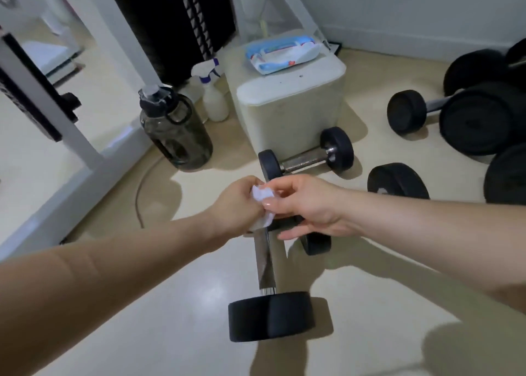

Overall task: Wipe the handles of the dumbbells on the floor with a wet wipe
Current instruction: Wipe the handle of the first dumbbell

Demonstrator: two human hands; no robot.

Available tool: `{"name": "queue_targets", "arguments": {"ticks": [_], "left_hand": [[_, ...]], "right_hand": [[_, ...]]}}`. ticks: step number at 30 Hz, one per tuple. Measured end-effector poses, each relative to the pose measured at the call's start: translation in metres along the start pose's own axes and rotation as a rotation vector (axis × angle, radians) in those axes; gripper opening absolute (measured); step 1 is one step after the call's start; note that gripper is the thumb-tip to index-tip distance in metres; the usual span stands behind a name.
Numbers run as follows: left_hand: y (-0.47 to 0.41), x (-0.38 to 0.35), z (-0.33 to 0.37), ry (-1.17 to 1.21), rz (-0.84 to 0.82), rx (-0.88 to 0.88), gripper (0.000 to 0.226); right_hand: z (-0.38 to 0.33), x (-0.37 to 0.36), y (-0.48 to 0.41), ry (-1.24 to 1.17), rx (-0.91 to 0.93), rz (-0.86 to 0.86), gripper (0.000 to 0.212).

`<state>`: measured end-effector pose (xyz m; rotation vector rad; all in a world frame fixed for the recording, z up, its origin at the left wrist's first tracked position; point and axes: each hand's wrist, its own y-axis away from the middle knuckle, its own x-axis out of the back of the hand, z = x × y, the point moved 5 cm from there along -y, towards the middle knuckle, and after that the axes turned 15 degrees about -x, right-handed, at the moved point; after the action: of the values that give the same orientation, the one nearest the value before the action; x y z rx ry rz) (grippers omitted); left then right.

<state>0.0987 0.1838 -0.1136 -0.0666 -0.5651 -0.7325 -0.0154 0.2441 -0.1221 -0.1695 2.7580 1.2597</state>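
Gripping the wet wipe (263,196) with both, left hand (236,204) curled round it, right hand (307,204) pinching its top?
— Yes, right over the handle (264,264) of the near dumbbell (270,316); whether it touches, I cannot tell.
— Risk?
— Wadded that small, it may skip part of the chrome. Pushed sideways, the dumbbell could roll on the smooth floor (199,304).
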Motion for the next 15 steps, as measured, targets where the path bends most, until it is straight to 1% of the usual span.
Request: {"name": "queue_targets", "arguments": {"ticks": [1, 2, 4, 5, 6, 7, 8, 9, 10, 12, 13, 14, 15], "left_hand": [[0.002, 0.003, -0.003, 0.025, -0.016, 0.008, 0.008], [0.007, 0.007, -0.010, 0.026, -0.075, 0.018, 0.008], [0.016, 0.009, -0.021, -0.037, -0.241, 0.025, 0.021], [0.022, 0.008, -0.025, -0.065, -0.302, 0.026, 0.030], [0.028, 0.011, -0.030, -0.122, -0.344, 0.014, 0.039], [0.034, 0.014, -0.035, -0.230, -0.377, -0.037, 0.046], [0.040, 0.015, -0.039, -0.371, -0.423, -0.124, 0.048], [0.050, 0.010, -0.042, -0.484, -0.499, -0.228, 0.047], [0.062, -0.001, -0.045, -0.564, -0.599, -0.317, 0.048], [0.087, -0.027, -0.054, -0.690, -0.792, -0.425, 0.061], [0.097, -0.038, -0.057, -0.760, -0.830, -0.494, 0.067], [0.100, -0.047, -0.058, -0.833, -0.808, -0.587, 0.067], [0.101, -0.054, -0.059, -0.880, -0.764, -0.680, 0.062]], "right_hand": [[0.006, -0.011, -0.004, -0.024, -0.027, -0.015, 0.033], [0.010, -0.024, -0.007, -0.030, -0.051, -0.024, 0.030], [0.017, -0.028, -0.010, 0.012, -0.046, 0.015, 0.023], [0.019, -0.023, -0.011, 0.069, -0.012, 0.092, 0.020], [0.022, -0.017, -0.015, 0.145, 0.018, 0.211, 0.019], [0.025, -0.014, -0.021, 0.220, 0.026, 0.330, 0.018], [0.030, -0.014, -0.026, 0.281, 0.004, 0.417, 0.020], [0.036, -0.017, -0.031, 0.331, -0.039, 0.445, 0.022], [0.043, -0.021, -0.037, 0.376, -0.087, 0.432, 0.023], [0.056, -0.028, -0.041, 0.451, -0.173, 0.396, 0.019], [0.057, -0.030, -0.038, 0.470, -0.206, 0.396, 0.022], [0.056, -0.029, -0.034, 0.483, -0.218, 0.406, 0.031], [0.052, -0.029, -0.027, 0.488, -0.222, 0.407, 0.039]]}}
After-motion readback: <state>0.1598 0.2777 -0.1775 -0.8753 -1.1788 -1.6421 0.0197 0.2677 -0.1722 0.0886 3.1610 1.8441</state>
